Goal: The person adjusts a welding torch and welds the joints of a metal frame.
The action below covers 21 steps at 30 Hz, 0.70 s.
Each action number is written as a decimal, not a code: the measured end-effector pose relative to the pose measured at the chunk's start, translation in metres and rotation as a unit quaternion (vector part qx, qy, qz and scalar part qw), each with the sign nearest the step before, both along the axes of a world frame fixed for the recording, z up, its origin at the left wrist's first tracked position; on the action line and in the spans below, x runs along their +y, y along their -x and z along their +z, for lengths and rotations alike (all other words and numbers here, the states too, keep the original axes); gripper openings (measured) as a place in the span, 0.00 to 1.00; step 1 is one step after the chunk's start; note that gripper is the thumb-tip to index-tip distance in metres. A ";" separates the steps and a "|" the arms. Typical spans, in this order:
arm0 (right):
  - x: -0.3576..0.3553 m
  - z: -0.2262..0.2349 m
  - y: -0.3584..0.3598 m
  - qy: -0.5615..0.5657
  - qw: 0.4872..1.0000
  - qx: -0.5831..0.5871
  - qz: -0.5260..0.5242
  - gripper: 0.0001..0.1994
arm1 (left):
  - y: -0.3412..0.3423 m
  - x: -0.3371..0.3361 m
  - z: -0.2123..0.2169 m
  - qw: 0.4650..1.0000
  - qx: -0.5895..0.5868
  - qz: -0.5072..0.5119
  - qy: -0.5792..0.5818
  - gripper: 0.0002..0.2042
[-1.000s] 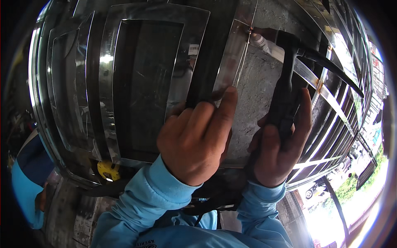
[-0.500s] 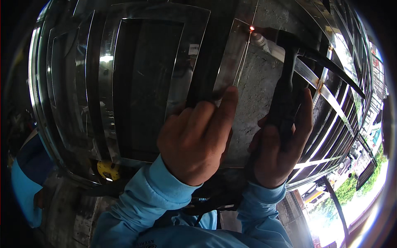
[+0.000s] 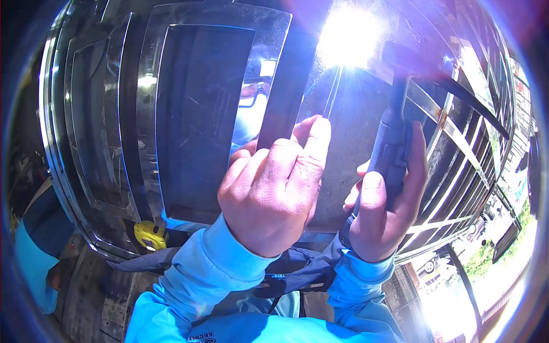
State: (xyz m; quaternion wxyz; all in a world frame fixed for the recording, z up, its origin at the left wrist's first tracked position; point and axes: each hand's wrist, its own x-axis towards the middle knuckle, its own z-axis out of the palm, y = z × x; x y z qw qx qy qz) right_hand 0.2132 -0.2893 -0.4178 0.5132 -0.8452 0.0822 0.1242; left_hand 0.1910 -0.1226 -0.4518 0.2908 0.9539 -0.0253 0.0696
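My right hand (image 3: 383,220) is wrapped round the dark handle of a welding torch (image 3: 390,137). The torch head is partly lost in glare beside a blinding white welding arc (image 3: 350,39) on the metal work. Farther left, my left hand (image 3: 271,191) has its fingers closed, thumb and forefinger pinching a thin filler rod (image 3: 333,94) that runs up toward the arc. This hand rests by the shiny metal frame (image 3: 271,26) with its dark inset panel (image 3: 206,120). Where the rod meets the metal is hidden by the light.
A yellow tape measure (image 3: 150,235) lies by the near edge of the frame. Rusty-jointed metal bars (image 3: 440,117) cross on the right. At far left a person's blue sleeve (image 3: 34,257) shows. A dark cable or strap (image 3: 306,268) passes below my hands.
The small orange glow at the torch tip has become a blinding white arc, lighting the hands and metal. Both hands have stayed almost in place.
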 end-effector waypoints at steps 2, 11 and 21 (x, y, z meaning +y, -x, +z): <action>0.006 -0.001 0.002 -0.003 1.000 -0.008 -0.026 0.37 | 0.002 0.000 0.000 1.000 0.016 -0.002 0.013 0.26; 0.007 -0.004 0.002 -0.056 0.997 -0.026 -0.042 0.36 | 0.001 0.002 0.004 0.998 0.042 -0.008 0.046 0.26; 0.003 -0.001 0.001 0.024 0.999 -0.031 -0.007 0.34 | 0.000 0.002 0.000 1.000 0.000 0.006 -0.001 0.26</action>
